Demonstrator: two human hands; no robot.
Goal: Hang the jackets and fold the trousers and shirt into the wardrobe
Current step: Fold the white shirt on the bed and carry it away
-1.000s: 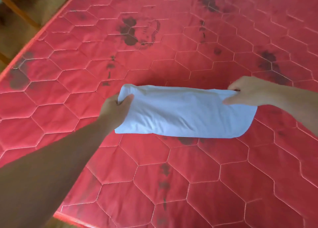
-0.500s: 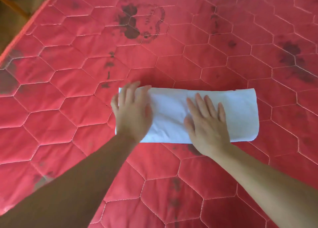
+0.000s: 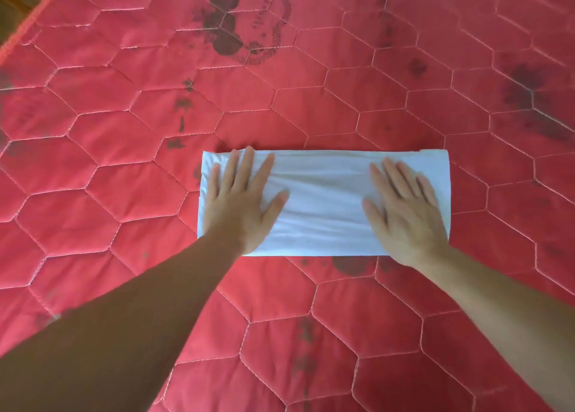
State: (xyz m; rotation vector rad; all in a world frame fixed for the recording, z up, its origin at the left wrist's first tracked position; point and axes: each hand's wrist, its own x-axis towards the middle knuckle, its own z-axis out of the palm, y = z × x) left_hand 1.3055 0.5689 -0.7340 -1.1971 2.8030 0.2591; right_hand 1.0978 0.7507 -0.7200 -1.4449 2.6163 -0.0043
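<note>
A white shirt [image 3: 323,200], folded into a long narrow rectangle, lies flat on the red quilted mattress [image 3: 311,84]. My left hand [image 3: 241,200] presses on its left end with straight, spread fingers. My right hand [image 3: 404,209] lies flat on its right part, fingers straight and pointing away from me. Both palms cover part of the cloth; the middle strip and the far right edge show. No jackets, trousers or wardrobe are in view.
The mattress has hexagon stitching and dark stains, the largest at the top centre [image 3: 227,35]. Its left edge [image 3: 31,19] runs diagonally across the top left corner, with brown floor beyond it.
A second ago both hands pinched the shirt's ends and folded it over. They then let go and laid flat on it; since half a second ago my right hand slid rightwards along the cloth.
</note>
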